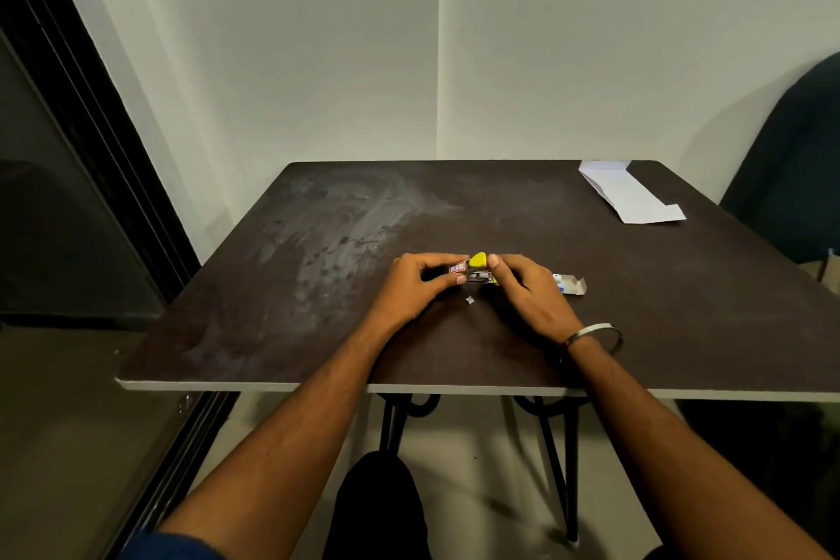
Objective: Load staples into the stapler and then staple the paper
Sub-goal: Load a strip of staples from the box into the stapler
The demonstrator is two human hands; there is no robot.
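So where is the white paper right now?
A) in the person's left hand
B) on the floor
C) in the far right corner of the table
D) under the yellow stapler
C: the folded white paper lies in the far right corner of the table, well away from the yellow stapler, which both hands hold.

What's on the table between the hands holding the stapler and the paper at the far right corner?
Nothing: in the head view, bare dark table runs from the stapler to the paper.
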